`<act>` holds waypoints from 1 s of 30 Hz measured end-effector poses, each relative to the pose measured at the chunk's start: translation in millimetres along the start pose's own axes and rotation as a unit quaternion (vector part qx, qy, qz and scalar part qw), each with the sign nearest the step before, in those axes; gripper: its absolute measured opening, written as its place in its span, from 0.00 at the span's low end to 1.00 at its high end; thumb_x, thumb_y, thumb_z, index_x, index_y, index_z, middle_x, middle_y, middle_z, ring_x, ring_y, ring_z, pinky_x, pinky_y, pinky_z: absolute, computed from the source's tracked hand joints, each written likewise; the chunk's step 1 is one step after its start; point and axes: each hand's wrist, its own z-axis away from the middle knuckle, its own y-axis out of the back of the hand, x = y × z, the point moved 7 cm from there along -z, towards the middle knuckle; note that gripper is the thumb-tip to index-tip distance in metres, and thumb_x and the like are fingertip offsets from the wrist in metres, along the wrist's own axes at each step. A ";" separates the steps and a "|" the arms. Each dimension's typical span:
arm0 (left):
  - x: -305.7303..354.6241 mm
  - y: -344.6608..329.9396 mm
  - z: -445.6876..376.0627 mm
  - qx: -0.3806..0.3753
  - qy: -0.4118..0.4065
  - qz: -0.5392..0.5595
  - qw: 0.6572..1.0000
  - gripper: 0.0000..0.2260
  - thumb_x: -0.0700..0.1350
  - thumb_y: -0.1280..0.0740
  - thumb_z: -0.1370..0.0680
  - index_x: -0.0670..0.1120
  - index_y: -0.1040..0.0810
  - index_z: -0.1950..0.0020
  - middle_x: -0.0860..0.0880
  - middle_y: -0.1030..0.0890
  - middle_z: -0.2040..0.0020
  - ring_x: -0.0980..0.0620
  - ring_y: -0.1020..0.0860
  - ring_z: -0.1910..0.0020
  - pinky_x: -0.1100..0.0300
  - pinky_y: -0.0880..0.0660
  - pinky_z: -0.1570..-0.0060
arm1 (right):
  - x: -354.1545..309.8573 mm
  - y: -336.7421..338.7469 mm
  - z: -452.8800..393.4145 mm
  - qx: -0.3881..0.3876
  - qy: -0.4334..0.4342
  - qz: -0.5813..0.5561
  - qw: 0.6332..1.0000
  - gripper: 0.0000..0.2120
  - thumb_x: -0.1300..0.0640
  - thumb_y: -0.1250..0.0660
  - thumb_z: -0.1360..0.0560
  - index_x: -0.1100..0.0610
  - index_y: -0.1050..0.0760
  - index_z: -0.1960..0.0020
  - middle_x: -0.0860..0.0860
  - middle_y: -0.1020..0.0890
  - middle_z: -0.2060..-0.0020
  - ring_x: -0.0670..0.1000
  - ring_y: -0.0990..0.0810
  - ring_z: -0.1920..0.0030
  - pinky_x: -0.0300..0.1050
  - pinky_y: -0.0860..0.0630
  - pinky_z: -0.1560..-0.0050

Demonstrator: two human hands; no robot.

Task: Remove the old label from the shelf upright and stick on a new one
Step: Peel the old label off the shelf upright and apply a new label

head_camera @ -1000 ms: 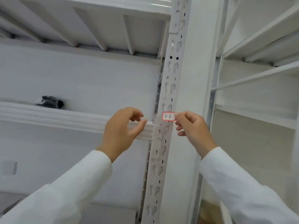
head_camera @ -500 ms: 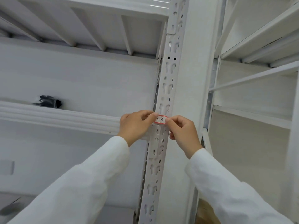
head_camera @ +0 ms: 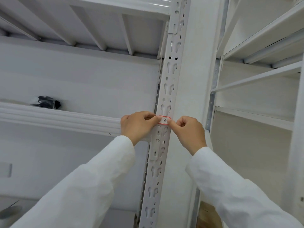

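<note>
— Red-bordered paper, that label (head_camera: 164, 121); where exactly is it sitting?

— Flat on the front face of the slotted shelf upright (head_camera: 166, 89), level with the shelf beam (head_camera: 65, 119) that runs off to the left. The handwriting on it is partly covered, so I can't read it whole.

— And the hands?

— The left hand (head_camera: 138, 125) is curled into a loose fist with its thumb tip pressed on the label's left end. The right hand (head_camera: 189, 130) is curled the same way, one fingertip pressed on the right end. Neither is grasping anything; they are pinning the label to the metal. White sleeves (head_camera: 102, 175) come up from the near edge.

— So the step is pressing it down?

— That's my reading. To do it well I'd say rub from the middle outward toward both ends, so no air stays trapped, and keep the label square across the upright. The keyhole slots just above and below give no backing, so pressure belongs on solid metal.

— Anything else around?

— A dark bundle (head_camera: 48, 102) lies far left on the shelf, well apart from the work. More white shelving (head_camera: 256, 116) stands to the right.
</note>
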 end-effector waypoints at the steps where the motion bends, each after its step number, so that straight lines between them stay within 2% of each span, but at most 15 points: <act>1: -0.2 -0.8 -0.9 -0.006 0.004 -0.001 1.000 0.14 0.63 0.41 0.25 0.57 0.20 0.56 0.58 0.18 0.55 0.58 0.25 0.49 0.61 0.46 0.46 | 4.0 0.2 -0.8 -0.006 -0.006 -0.009 1.000 0.18 0.43 0.32 0.29 0.55 0.31 0.68 0.47 0.26 0.72 0.51 0.26 0.68 0.42 0.31 0.68; 4: 0.9 -2.8 -2.4 -0.020 0.015 -0.007 1.000 0.20 0.67 0.44 0.26 0.56 0.19 0.54 0.58 0.18 0.55 0.57 0.25 0.50 0.60 0.46 0.46 | 13.4 -7.6 -3.3 -0.053 -0.045 -0.114 0.991 0.17 0.37 0.34 0.31 0.52 0.27 0.63 0.48 0.20 0.64 0.53 0.20 0.59 0.51 0.22 0.55; 7: 0.2 -4.8 -4.1 -0.015 0.017 -0.021 1.000 0.20 0.68 0.42 0.28 0.57 0.19 0.52 0.59 0.18 0.53 0.57 0.25 0.46 0.59 0.45 0.44 | 9.5 -20.5 -5.8 -0.112 -0.068 -0.153 0.980 0.18 0.36 0.38 0.29 0.50 0.25 0.52 0.48 0.19 0.55 0.50 0.20 0.53 0.52 0.22 0.48; 9: -0.8 -5.0 -4.6 -0.007 0.011 -0.027 1.000 0.19 0.68 0.41 0.28 0.57 0.19 0.52 0.59 0.17 0.52 0.57 0.25 0.44 0.58 0.45 0.43 | 3.9 -29.4 -5.4 -0.144 -0.064 -0.163 0.974 0.16 0.41 0.39 0.25 0.52 0.24 0.51 0.51 0.18 0.54 0.51 0.19 0.53 0.50 0.20 0.50; 12: -0.8 -4.3 -2.9 -0.007 -0.002 -0.023 1.000 0.18 0.67 0.40 0.28 0.57 0.20 0.50 0.58 0.18 0.50 0.57 0.25 0.43 0.59 0.45 0.43 | 3.2 -37.8 -0.4 -0.170 -0.068 -0.241 0.953 0.14 0.48 0.38 0.23 0.58 0.22 0.51 0.54 0.18 0.56 0.50 0.18 0.56 0.43 0.19 0.57; 15: -1.6 -3.6 -1.7 -0.015 -0.018 -0.018 1.000 0.12 0.63 0.37 0.27 0.59 0.21 0.52 0.59 0.18 0.49 0.57 0.26 0.42 0.59 0.46 0.43 | 8.7 -39.2 1.1 -0.203 -0.042 -0.260 0.943 0.08 0.54 0.36 0.23 0.54 0.23 0.47 0.50 0.17 0.53 0.47 0.18 0.52 0.43 0.20 0.52; 17: -2.9 -4.0 -1.9 -0.029 -0.024 -0.015 0.999 0.11 0.61 0.36 0.27 0.59 0.21 0.50 0.60 0.18 0.49 0.58 0.26 0.41 0.59 0.46 0.43 | 10.9 -39.2 -0.3 -0.235 -0.044 -0.267 0.934 0.09 0.56 0.34 0.24 0.53 0.23 0.44 0.50 0.17 0.50 0.46 0.18 0.51 0.43 0.20 0.50; 18: -3.3 -4.2 -2.0 -0.036 -0.027 -0.014 0.999 0.12 0.61 0.36 0.27 0.59 0.21 0.47 0.60 0.18 0.49 0.58 0.27 0.41 0.59 0.46 0.43 | 11.1 -39.4 -1.3 -0.246 -0.050 -0.265 0.931 0.11 0.56 0.33 0.25 0.54 0.23 0.43 0.50 0.17 0.50 0.46 0.18 0.51 0.44 0.20 0.49; 20: -3.0 -4.5 -1.8 -0.042 -0.024 -0.009 0.999 0.16 0.64 0.37 0.27 0.59 0.21 0.46 0.61 0.19 0.48 0.59 0.28 0.41 0.59 0.46 0.42 | 9.6 -38.8 -2.3 -0.248 -0.072 -0.246 0.934 0.13 0.49 0.33 0.26 0.53 0.21 0.44 0.50 0.16 0.52 0.47 0.17 0.53 0.46 0.20 0.49; 23: -1.6 -5.1 -3.1 -0.026 -0.006 -0.015 1.000 0.21 0.69 0.41 0.29 0.58 0.20 0.49 0.60 0.18 0.50 0.59 0.27 0.44 0.59 0.45 0.43 | 7.0 -37.5 -4.3 -0.208 -0.107 -0.240 0.942 0.19 0.40 0.38 0.26 0.53 0.20 0.51 0.49 0.15 0.59 0.47 0.16 0.58 0.44 0.19 0.56; 25: 0.0 -5.9 -5.9 -0.014 0.003 -0.035 0.999 0.22 0.70 0.43 0.29 0.57 0.20 0.50 0.58 0.18 0.51 0.57 0.25 0.44 0.58 0.44 0.44 | 4.5 -36.8 -6.1 -0.193 -0.095 -0.236 0.948 0.20 0.41 0.39 0.24 0.57 0.20 0.51 0.51 0.15 0.59 0.47 0.16 0.60 0.42 0.19 0.60; 30: 0.7 -5.5 -6.6 -0.002 0.009 -0.054 0.999 0.21 0.68 0.43 0.28 0.56 0.19 0.52 0.56 0.17 0.54 0.54 0.24 0.47 0.57 0.44 0.47 | 1.9 -33.9 -8.6 -0.201 -0.059 -0.215 0.954 0.18 0.45 0.39 0.23 0.59 0.21 0.52 0.54 0.16 0.59 0.49 0.17 0.61 0.42 0.19 0.61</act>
